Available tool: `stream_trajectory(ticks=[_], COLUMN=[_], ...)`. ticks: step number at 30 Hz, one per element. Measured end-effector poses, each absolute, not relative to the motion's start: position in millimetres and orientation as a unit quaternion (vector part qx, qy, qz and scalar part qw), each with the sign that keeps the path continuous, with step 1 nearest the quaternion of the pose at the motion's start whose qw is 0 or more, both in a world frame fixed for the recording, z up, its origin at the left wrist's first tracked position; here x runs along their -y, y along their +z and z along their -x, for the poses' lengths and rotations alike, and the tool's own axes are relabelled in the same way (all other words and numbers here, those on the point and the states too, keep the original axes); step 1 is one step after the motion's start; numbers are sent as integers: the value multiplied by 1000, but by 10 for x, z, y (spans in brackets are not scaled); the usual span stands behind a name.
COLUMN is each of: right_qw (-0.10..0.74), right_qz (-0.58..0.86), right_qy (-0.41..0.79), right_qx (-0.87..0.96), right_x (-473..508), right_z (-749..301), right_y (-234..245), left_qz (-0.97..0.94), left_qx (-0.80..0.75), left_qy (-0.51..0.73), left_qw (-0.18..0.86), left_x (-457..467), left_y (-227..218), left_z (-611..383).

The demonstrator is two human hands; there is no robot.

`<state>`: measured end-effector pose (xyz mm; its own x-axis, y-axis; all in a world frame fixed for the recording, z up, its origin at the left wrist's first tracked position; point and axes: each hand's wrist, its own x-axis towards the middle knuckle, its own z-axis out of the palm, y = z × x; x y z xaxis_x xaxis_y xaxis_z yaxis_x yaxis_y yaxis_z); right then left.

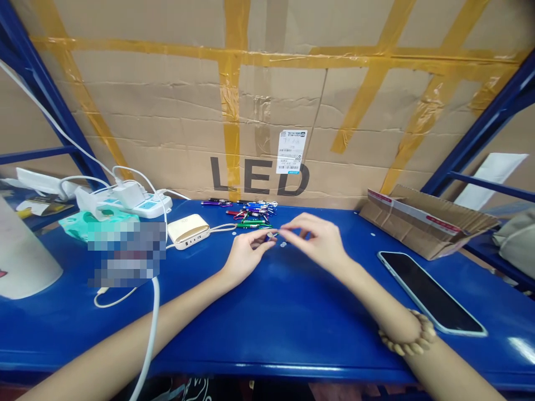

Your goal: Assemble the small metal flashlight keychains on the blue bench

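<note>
Left hand (246, 257) grips a small metal part (272, 236) between its fingertips; right hand (318, 241) pinched closely beside it, hold too small to confirm.

Two bare forearms come in from the near edge, the left arm (125, 328) from the near left and the right arm (376, 292) from the near right, both slanting inward toward the middle. The left hand (246, 257) reaches right with its fingers loosely together and gently curled. The right hand (317, 242) reaches left, its fingers (292, 224) curved and narrowing to a pinch. A wooden bead bracelet (412, 334) circles the right arm near the wrist. The two hands are very close, fingertips almost meeting, though from here it's hard to say whether they actually touch.
</note>
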<state>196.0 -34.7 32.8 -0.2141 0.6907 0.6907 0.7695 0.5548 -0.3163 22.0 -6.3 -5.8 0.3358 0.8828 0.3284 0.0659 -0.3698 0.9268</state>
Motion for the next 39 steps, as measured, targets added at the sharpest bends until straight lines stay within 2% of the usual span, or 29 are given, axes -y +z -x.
stream_trajectory(ticks=[3,8,14,22,25,27,29,34,39], right_qw=[453,252,189,278,405,509,562,538,506], right_qz=[567,597,515,556,578,568,539,493,505], right_qy=[-51,-14,14,36,104,211,317,475,438], right_qx=[686,762,836,783,701,612,541,491,545], right_x=[299,189,102,95,106,121,148,227,287], right_z=[-2200,-2470,-2254,-2205,-2259,-2253,-2208,-2061,-2008], right_y=[488,464,132,159,257,318,360,372,383], left_qz=[-672,-668,-695,-712,-715,-714,-721,-748,-776], left_qx=[-360,-357,-351,-378,-402,-406,-389,-335,-301], left_qy=[486,492,444,430,438,437,431,378,360], left_qw=[427,430,443,407,367,367,380,431,421], left_x=[55,41,76,133,137,140,145,173,193], left_y=[-14,-25,-38,25,48,49,34,-9,22], left_z=[-215,-210,-225,-234,-222,-219,-224,-254,-262])
